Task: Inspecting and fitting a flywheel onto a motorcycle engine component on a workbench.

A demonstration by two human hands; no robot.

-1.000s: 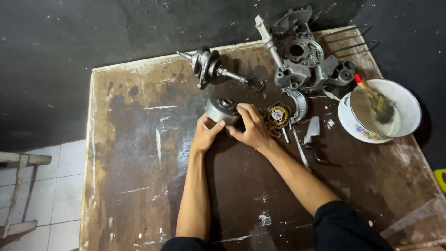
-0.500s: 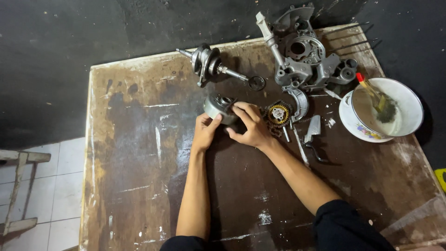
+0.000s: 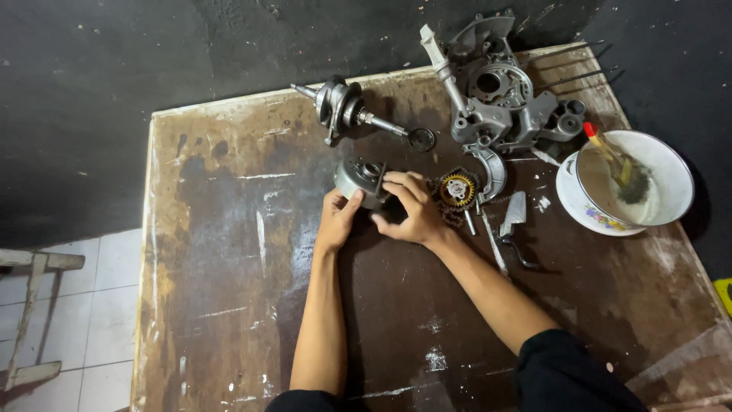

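A round grey metal engine part (image 3: 358, 178) lies on the worn brown table (image 3: 229, 290). My left hand (image 3: 338, 220) grips its near left edge with the thumb on the rim. My right hand (image 3: 408, 207) curls over its right side, fingers on top. Just right of my right hand sits a toothed gear with a chain (image 3: 456, 191).
A crankshaft with a rod (image 3: 347, 111) lies at the back. A grey engine casing (image 3: 499, 95) stands at the back right. A white bowl with a brush (image 3: 629, 183) sits on a plate at the right edge. Small metal pieces (image 3: 512, 217) lie near the gear. A wooden stool (image 3: 30, 320) stands on the tiled floor at left.
Both hands stay on the round part and have shifted their grip slightly around it. The view has tilted a little.
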